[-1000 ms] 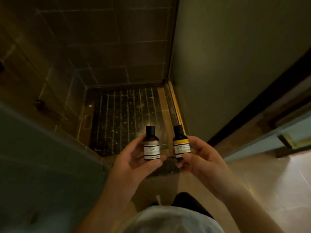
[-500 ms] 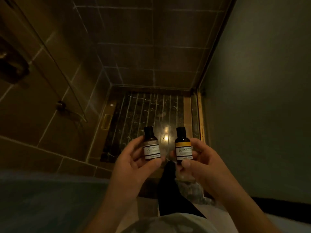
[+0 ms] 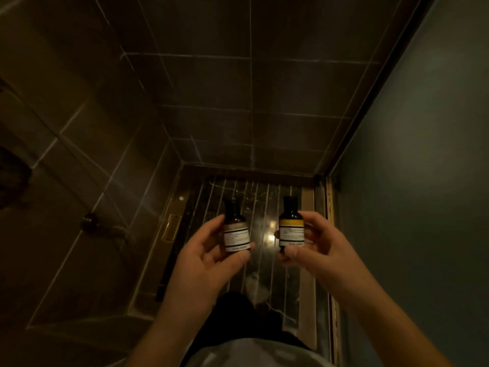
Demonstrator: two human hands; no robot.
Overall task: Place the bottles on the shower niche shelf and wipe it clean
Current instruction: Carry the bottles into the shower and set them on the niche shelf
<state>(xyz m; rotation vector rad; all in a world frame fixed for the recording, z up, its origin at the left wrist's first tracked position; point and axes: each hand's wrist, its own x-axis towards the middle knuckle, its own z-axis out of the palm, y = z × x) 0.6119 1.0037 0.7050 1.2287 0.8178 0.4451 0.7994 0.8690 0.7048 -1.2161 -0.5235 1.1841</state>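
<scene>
Two small dark bottles with black caps are held upright in front of me over the shower floor. My left hand (image 3: 205, 256) pinches the bottle with the pale grey-banded label (image 3: 235, 230) between thumb and fingers. My right hand (image 3: 315, 245) grips the bottle with the yellow-banded label (image 3: 291, 226) the same way. The two bottles are apart, about a hand's width between them. No niche shelf and no cloth is in view.
I stand inside a dim shower stall with dark tiled walls (image 3: 238, 88) ahead and to the left. A striped dark floor (image 3: 254, 197) lies below. A plain wall or door panel (image 3: 423, 154) closes the right side. A round fitting (image 3: 88, 221) sticks out of the left wall.
The view has moved forward into the shower stall and tilted up along the back wall. Both hands still hold their bottles, now slightly farther apart.
</scene>
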